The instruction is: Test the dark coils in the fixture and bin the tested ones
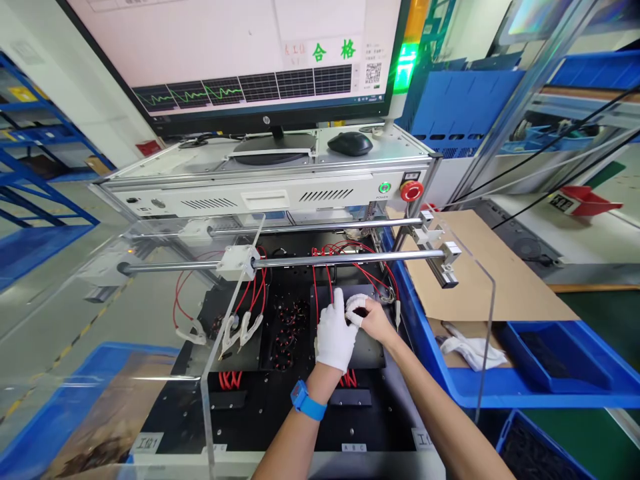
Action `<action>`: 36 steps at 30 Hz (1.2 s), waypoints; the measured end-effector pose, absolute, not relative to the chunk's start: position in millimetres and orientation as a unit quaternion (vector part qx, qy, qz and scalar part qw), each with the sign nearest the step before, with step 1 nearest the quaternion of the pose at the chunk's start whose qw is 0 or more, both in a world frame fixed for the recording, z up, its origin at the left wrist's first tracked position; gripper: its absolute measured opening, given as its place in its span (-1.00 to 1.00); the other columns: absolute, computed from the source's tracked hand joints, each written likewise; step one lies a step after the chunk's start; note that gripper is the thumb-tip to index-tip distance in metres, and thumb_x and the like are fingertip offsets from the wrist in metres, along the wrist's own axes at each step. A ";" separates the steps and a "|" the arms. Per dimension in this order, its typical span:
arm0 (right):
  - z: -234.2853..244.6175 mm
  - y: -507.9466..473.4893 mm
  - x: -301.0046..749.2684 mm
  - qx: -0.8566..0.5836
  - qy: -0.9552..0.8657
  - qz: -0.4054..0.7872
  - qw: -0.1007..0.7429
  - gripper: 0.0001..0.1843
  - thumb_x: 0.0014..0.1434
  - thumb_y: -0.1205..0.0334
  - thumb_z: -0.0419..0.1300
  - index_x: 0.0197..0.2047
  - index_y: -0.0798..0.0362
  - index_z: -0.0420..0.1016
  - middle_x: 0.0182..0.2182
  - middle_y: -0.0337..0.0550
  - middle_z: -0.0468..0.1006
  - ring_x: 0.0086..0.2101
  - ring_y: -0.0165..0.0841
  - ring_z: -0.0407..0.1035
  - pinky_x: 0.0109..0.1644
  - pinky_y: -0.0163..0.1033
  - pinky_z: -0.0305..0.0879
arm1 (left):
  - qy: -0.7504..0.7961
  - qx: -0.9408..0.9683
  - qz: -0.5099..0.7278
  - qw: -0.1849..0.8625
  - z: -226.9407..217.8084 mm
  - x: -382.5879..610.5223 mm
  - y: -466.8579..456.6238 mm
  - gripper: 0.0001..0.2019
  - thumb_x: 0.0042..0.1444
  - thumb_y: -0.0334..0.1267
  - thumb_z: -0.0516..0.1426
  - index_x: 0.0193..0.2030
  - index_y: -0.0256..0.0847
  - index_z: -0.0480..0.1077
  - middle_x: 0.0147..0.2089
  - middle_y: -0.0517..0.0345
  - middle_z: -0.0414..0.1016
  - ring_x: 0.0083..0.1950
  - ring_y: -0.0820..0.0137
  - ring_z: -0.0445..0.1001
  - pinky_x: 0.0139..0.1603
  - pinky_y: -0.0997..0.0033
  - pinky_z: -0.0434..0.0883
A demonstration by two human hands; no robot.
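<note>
My left hand [336,337], in a white glove with a blue band at the wrist, is over the right-hand black plate [370,350]. One finger points away from me; the others curl down, and what they grip is hidden. Against it, my right hand [371,319] has white covering on its fingers, which bend around a small dark thing I cannot make out. Red wires [316,283] run down to the plate beside my hands. On the left-hand plate lie white clips [245,331] on red leads. Several small dark wound parts [285,333] lie between the plates.
Two metal rails [345,259] cross above the work area, with a clear plastic guard [207,393] at the left. Behind stand a monitor [210,113], a mouse [350,143] and a red stop button [412,191]. At the right, a blue tray [555,397] holds a white glove [473,348].
</note>
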State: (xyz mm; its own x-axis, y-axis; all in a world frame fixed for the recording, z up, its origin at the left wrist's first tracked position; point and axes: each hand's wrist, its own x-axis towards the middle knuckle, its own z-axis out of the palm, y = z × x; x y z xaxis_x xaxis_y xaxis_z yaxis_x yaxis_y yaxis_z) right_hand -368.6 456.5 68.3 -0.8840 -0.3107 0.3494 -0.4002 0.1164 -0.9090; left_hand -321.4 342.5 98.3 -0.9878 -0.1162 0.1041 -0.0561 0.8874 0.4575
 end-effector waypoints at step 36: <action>41.2 505.6 -413.3 -0.081 -0.925 0.372 0.017 -0.68 0.21 0.17 -0.12 -0.13 0.03 0.39 -0.26 -0.12 0.49 -0.24 -0.31 0.37 -0.21 -0.28 0.24 | -0.968 -0.025 -0.222 0.118 94.5 -322.9 328.3 -0.79 0.12 -0.35 0.01 -0.16 -0.16 0.43 -0.07 0.06 0.46 -0.13 0.33 0.45 -0.08 0.32 0.39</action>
State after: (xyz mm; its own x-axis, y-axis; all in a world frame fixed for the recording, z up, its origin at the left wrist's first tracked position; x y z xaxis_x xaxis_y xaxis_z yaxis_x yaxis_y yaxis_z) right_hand -413.3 505.6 41.2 -0.9864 0.1616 -0.0293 0.1369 0.7100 -0.6907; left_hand -322.9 328.3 94.5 -0.9711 -0.0033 0.2387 0.1013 0.8998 0.4244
